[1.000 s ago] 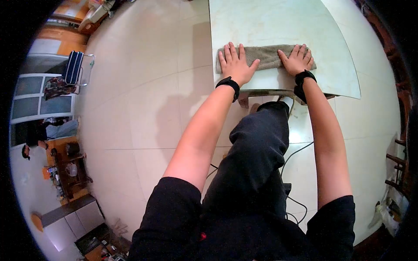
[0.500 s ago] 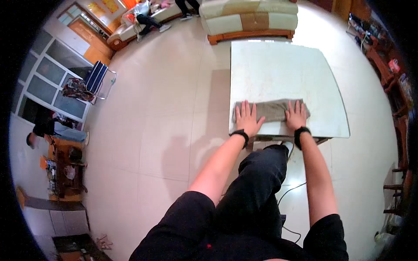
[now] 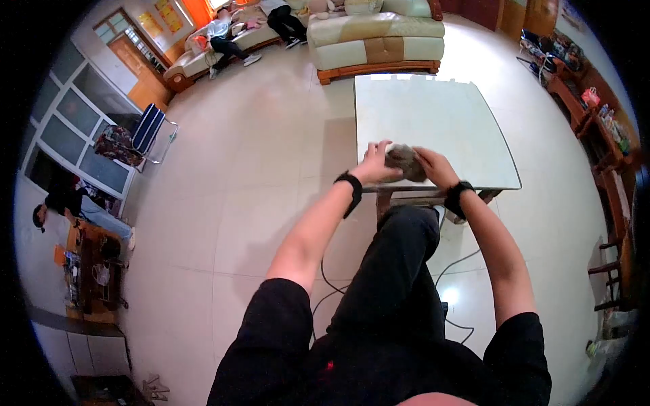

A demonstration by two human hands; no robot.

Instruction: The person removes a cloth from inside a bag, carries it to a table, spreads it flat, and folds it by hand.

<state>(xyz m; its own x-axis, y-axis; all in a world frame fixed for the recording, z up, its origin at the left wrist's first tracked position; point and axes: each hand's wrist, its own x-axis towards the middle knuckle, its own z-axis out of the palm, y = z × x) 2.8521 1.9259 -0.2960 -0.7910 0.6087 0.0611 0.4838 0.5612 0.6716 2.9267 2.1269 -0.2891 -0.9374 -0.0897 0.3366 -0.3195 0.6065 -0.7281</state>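
Observation:
A grey-brown cloth [image 3: 405,161] is bunched into a compact bundle near the close edge of the pale-topped table [image 3: 433,111]. From its left side, my left hand [image 3: 372,166] grips the bundle with bent fingers. My right hand [image 3: 437,169] holds the opposite side, its fingers curled over the cloth and partly blurred. Black bands circle both wrists.
Beyond the table stands a cream and tan sofa [image 3: 379,51]. Two people sit on another sofa at the back left, near a folding chair [image 3: 150,132]. Dark cables [image 3: 464,260] lie on the floor by my legs. Wooden furniture [image 3: 613,203] lines the right wall.
The cloth was a flat folded strip under both outspread hands; now it is gathered into a bundle. My hands have come closer together and curled around it. The view has shifted slightly.

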